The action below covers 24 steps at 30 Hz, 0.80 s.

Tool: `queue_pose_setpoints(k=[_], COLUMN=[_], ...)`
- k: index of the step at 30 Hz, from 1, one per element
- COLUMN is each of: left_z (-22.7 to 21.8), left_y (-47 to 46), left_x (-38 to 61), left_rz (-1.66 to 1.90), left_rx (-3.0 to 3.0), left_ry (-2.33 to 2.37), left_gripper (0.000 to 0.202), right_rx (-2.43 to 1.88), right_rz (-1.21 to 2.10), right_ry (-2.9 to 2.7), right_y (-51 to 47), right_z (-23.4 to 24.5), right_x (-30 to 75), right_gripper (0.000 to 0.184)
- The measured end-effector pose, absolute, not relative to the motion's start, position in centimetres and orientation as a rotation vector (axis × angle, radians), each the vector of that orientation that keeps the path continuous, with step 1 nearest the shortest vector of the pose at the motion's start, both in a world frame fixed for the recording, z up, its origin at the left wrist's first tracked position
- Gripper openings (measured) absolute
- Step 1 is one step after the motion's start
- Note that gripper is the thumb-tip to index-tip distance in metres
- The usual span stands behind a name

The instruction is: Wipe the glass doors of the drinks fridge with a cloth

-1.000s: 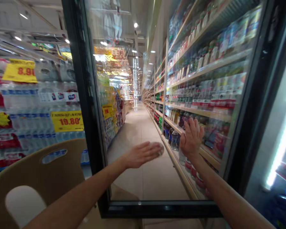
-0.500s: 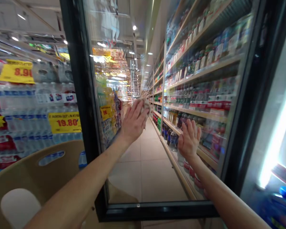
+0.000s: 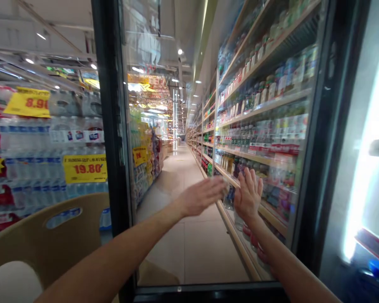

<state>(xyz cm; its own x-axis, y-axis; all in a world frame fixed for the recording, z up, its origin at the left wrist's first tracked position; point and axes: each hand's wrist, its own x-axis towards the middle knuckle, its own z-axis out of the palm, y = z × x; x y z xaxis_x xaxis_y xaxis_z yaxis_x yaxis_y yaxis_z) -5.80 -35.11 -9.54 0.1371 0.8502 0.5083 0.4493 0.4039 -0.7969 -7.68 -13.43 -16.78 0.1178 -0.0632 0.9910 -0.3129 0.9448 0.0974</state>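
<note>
A glass door [image 3: 183, 252] in a black frame [image 3: 109, 105] fills the middle of the view. My left hand [image 3: 202, 196] lies against the pane, slightly blurred, fingers stretched to the right. It presses a pale cloth [image 3: 225, 185], which is mostly hidden under the fingers. Just to the right, my right hand [image 3: 249, 195] is open, its palm towards the glass and fingers pointing up, with nothing in it. The fingertips of the left hand come close to the right thumb.
Through the pane show an aisle floor [image 3: 180, 185] and long shelves of bottles [image 3: 265, 113]. On the left stand stacked water packs [image 3: 28, 168] with yellow price signs [image 3: 85, 169], and a beige chair back [image 3: 72, 229]. A bright light strip [image 3: 363, 176] runs along the right.
My left hand has swept down and to the right across the glass with the cloth, from mid-pane to beside my right hand. The right hand stays nearly in place. The view has shifted slightly.
</note>
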Motion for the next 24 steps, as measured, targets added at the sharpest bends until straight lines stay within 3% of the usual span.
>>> queue_pose_setpoints(k=[3,8,14,20,24], left_z=[-8.8,-5.1,-7.8,-6.0,-7.7], left_y=[-34.6,-34.2,-34.6,-36.8,-39.7], left_x=[-6.0,-6.1,-6.0,-5.8,-5.1], left_rz=[0.605,0.201,0.71,0.294,0.657], left_rx=[-1.388,-0.763,-1.43,-0.825,-1.38], left_ry=[-1.45,-1.598,-1.466,-1.556,-1.482], left_gripper=[0.035,0.036,0.037,0.037,0.035], right_rx=[0.347,0.383,0.387,0.35,0.332], right_rz=[0.199,0.254,0.245,0.216,0.197], right_ry=[-1.428,-1.413,-1.409,-1.42,-1.42], right_y=[-13.3,-13.3,-13.1,-13.1,-13.3], right_z=[-16.9,-16.8,-16.9,-16.8,-16.7], right_x=[-7.7,-7.7,-7.8,-7.7,-7.5], right_gripper=[0.055,0.054,0.052,0.052,0.051])
